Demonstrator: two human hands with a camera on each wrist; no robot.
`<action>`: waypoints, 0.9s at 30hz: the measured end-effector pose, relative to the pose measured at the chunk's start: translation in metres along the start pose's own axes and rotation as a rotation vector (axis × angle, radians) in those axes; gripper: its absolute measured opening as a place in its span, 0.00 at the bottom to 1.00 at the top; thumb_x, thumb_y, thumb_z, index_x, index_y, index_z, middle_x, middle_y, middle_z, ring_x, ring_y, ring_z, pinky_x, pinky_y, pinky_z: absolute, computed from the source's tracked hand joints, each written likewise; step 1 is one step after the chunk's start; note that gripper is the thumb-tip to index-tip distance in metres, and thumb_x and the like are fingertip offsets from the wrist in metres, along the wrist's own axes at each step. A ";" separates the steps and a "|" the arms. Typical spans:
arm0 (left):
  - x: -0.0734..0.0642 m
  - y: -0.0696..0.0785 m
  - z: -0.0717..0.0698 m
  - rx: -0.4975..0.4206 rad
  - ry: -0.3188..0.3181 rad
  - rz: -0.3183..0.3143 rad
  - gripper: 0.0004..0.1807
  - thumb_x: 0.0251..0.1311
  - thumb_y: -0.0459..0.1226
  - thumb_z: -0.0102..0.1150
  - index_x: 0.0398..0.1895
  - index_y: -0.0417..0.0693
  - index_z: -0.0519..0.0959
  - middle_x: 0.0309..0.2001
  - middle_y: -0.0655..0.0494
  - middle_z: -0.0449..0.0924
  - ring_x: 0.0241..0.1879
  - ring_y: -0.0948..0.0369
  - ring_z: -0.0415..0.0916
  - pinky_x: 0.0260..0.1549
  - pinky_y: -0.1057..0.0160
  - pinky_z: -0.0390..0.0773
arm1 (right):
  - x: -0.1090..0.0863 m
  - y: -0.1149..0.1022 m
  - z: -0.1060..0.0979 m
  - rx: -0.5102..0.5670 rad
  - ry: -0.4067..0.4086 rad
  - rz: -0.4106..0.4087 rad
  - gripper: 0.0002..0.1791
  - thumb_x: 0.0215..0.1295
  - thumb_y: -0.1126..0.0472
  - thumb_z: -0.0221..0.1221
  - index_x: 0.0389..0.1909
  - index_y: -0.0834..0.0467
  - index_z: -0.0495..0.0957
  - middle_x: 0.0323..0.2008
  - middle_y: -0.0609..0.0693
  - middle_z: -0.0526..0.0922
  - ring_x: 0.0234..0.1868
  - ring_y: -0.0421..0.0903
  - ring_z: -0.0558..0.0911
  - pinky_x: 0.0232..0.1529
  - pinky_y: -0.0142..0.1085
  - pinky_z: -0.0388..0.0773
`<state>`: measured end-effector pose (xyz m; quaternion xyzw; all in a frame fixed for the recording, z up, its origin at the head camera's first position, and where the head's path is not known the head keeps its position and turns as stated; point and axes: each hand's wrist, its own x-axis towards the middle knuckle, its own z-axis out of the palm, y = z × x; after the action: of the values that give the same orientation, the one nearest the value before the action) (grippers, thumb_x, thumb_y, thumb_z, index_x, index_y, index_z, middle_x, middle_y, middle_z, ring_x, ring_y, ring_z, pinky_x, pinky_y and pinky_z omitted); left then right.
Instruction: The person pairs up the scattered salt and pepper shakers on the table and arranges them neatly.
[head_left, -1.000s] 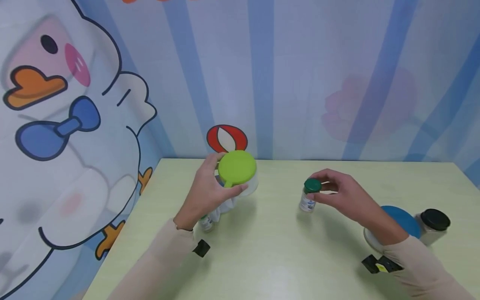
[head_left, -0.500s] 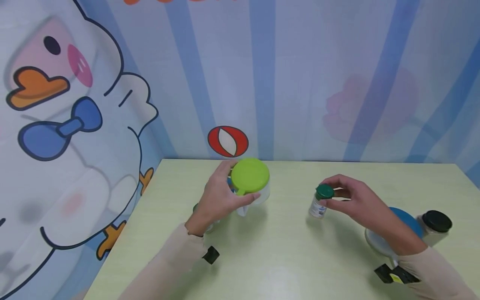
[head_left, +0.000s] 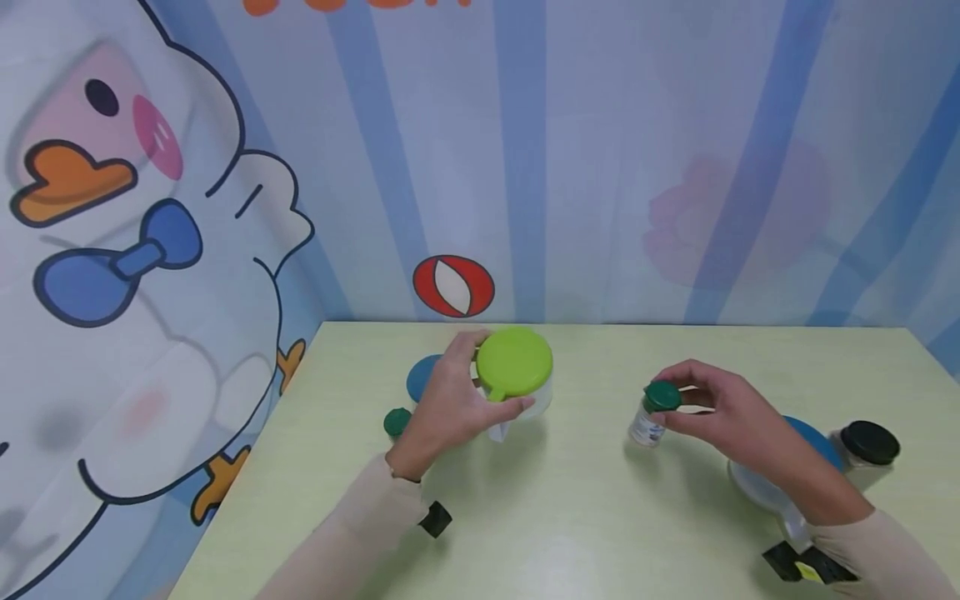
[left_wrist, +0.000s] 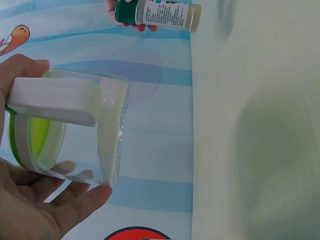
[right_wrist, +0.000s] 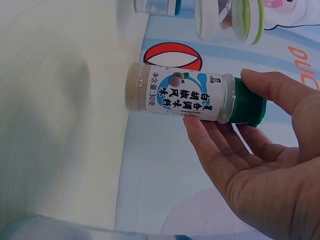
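Note:
My left hand [head_left: 455,408] grips a clear jar [left_wrist: 107,145] with a lime-green lid [head_left: 514,362] and a white handle [left_wrist: 55,99]. The jar is raised off the table, its shadow below it. In my right hand [head_left: 738,410] is a small spice bottle [right_wrist: 185,92] with a green cap [head_left: 662,395], pinched around the cap and neck. Pale powder sits inside it, and its printed label faces the right wrist camera. This bottle too hangs above the table, slightly tilted. The two held containers are apart, with a gap between them.
Behind my left hand are a blue lid [head_left: 422,377] and another green cap [head_left: 397,422], partly hidden. By my right forearm stand a blue-lidded jar with a handle [head_left: 757,483] and a black-lidded jar [head_left: 870,443]. A printed curtain [head_left: 585,167] rises behind the table [head_left: 555,517].
Both hands have moved to the right and a little nearer, carrying the green-lidded jar and the spice bottle. The blue lid and second green cap on the left have come out from behind my left hand.

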<state>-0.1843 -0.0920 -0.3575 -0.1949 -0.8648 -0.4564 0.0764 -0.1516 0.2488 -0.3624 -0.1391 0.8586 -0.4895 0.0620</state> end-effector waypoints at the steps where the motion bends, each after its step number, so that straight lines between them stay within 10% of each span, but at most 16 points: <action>1: -0.001 0.000 0.002 0.007 -0.003 0.001 0.44 0.48 0.47 0.79 0.68 0.49 0.68 0.59 0.56 0.72 0.57 0.58 0.71 0.48 0.51 0.84 | -0.001 0.001 0.000 -0.006 0.001 0.003 0.23 0.68 0.54 0.66 0.58 0.60 0.74 0.56 0.57 0.79 0.61 0.61 0.78 0.50 0.36 0.83; 27: -0.007 0.007 0.056 0.024 -0.097 -0.049 0.45 0.48 0.50 0.79 0.68 0.52 0.67 0.58 0.60 0.71 0.56 0.61 0.73 0.56 0.54 0.79 | -0.009 0.004 0.003 -0.012 -0.046 0.061 0.28 0.69 0.55 0.65 0.65 0.62 0.71 0.60 0.61 0.77 0.58 0.59 0.80 0.45 0.34 0.84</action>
<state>-0.1721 -0.0442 -0.3863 -0.1946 -0.8773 -0.4379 0.0253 -0.1430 0.2511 -0.3680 -0.1244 0.8638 -0.4789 0.0956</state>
